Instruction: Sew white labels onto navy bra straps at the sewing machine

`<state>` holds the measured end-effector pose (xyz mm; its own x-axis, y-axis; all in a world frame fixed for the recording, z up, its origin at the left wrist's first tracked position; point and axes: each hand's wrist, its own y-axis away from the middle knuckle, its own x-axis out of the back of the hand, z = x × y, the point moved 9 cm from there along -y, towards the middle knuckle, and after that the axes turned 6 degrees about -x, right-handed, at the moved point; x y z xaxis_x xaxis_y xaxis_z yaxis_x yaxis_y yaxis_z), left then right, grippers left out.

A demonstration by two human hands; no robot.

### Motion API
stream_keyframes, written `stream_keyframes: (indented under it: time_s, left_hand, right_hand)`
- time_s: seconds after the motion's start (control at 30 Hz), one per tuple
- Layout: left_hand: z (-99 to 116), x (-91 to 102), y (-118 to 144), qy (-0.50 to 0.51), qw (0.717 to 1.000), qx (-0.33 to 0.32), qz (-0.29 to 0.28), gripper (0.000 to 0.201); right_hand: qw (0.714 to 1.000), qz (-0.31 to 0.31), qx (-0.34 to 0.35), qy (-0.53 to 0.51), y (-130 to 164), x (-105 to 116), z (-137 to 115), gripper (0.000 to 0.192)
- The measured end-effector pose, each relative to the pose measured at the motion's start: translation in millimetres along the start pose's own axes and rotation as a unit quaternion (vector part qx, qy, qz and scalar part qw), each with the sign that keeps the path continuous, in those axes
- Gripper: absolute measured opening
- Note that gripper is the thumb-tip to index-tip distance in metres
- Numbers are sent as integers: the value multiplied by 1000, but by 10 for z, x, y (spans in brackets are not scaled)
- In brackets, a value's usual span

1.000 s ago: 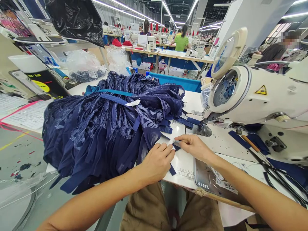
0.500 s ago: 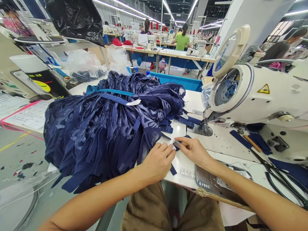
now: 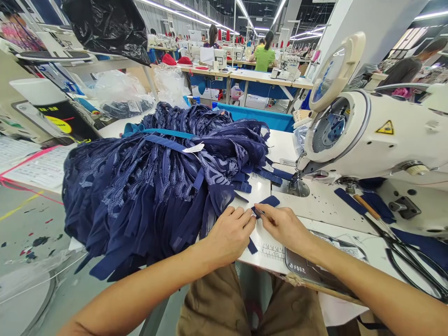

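Observation:
My left hand [image 3: 231, 232] is closed on a narrow navy fabric strap [image 3: 270, 201], pressing it on the machine bed. One end of the strap shows beyond my fingertips, and a dark end sticks out below them. A tiny white piece, perhaps a label, shows at the left fingertips. My right hand [image 3: 284, 227] pinches a small thin metal tool [image 3: 263, 213], its tip at the strap beside my left fingers. Its kind is mostly hidden by the fingers. Left of my hands lies a big heap of navy lace garments [image 3: 154, 186], with straps trailing toward the needle.
A white sewing machine [image 3: 378, 130] with a round magnifier [image 3: 336, 70] stands at right. Black-handled scissors [image 3: 413, 261] and a wooden-handled tool [image 3: 367, 205] lie beside it. A black-and-white cone [image 3: 59, 112] stands at far left. Co-workers sit at tables behind.
My right hand has turned and drawn slightly down and toward me, the metal tool tilting with it. More of the navy strap now shows beyond the fingers. My left hand stays in place.

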<state>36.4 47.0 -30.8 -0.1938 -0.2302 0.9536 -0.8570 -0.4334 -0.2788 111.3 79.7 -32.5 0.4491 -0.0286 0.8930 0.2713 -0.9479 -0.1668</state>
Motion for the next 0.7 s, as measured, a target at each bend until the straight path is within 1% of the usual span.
stream_keyframes:
  time_s: [0.2, 0.37, 0.5, 0.6, 0.7]
  left_hand:
    - [11, 23, -22, -13, 1000, -6, 0, 27]
    - [20, 27, -25, -21, 1000, -8, 4, 28]
    - [16, 23, -28, -22, 1000, -8, 1, 29]
    - [14, 17, -36, -19, 1000, -8, -7, 30]
    - [13, 17, -39, -13, 1000, -4, -19, 30]
  right_hand:
    - [999, -42, -20, -16, -51, 4, -6, 36]
    - [998, -61, -11, -17, -46, 28, -40, 35]
    - [998, -61, -6, -11, -3, 33, -30, 35]
    - [999, -50, -6, 5, 38, 34, -20, 37]
    - [999, -54, -1, 11, 56, 28, -37, 38]
